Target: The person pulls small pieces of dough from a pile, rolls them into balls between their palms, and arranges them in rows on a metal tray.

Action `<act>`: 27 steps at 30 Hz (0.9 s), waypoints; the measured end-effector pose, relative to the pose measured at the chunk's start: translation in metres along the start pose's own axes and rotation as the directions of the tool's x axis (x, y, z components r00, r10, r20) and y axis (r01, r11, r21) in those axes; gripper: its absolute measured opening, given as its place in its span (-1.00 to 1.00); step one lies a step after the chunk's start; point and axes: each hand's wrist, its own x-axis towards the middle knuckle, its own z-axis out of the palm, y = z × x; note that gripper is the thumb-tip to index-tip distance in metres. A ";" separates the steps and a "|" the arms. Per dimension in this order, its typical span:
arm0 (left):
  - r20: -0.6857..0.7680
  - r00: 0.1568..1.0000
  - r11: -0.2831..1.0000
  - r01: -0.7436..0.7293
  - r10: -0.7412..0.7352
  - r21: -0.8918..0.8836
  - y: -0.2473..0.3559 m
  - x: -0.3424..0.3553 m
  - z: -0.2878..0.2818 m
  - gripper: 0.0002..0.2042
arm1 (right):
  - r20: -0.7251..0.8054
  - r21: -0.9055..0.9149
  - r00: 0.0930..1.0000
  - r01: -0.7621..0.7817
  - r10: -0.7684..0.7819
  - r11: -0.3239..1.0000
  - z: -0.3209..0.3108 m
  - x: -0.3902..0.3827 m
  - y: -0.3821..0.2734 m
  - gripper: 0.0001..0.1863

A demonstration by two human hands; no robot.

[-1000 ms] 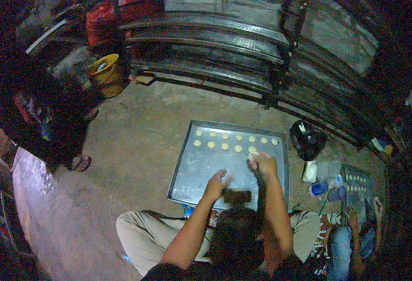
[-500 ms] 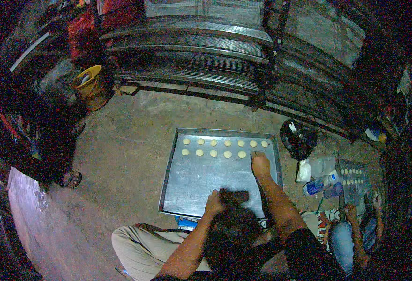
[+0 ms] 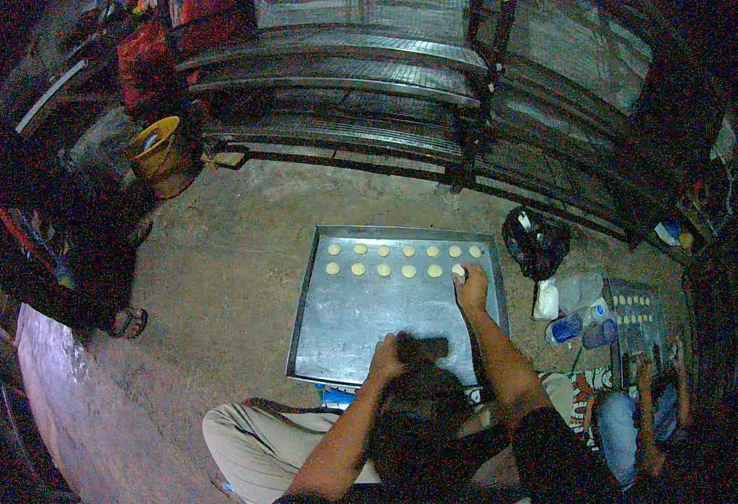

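A large metal baking tray [image 3: 361, 323] lies on the floor before me, with two rows of small round pale dough pieces [image 3: 408, 270] along its far side. At the right end of the nearer row, the fingers of my right hand [image 3: 471, 290] pinch a dough piece [image 3: 458, 269] at the tray's surface. My left hand [image 3: 387, 359] is over the tray's near part, its fingers curled in; what they hold, if anything, is hidden. Beside it a dark blocky shape [image 3: 423, 348] covers part of the tray's near edge.
Metal racks [image 3: 335, 84] stand across the back, a yellow bucket [image 3: 161, 151] at far left. Right of the tray are a black plastic bag [image 3: 535, 244], a white packet [image 3: 545, 300] and a blue-labelled bottle [image 3: 564, 328]. Another person's hand [image 3: 643, 368] is by a second tray [image 3: 638, 340].
My right hand has shifted slightly, uncovering the dough piece at its fingertips and the last one of the far row. My left hand has barely moved. The other person's hands have shifted.
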 end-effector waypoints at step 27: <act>-0.047 0.999 0.933 -0.033 0.017 -0.359 0.035 0.004 -0.027 -0.63 | 0.689 0.403 0.679 -0.068 -0.254 0.913 -0.141 -0.061 -0.179 -0.67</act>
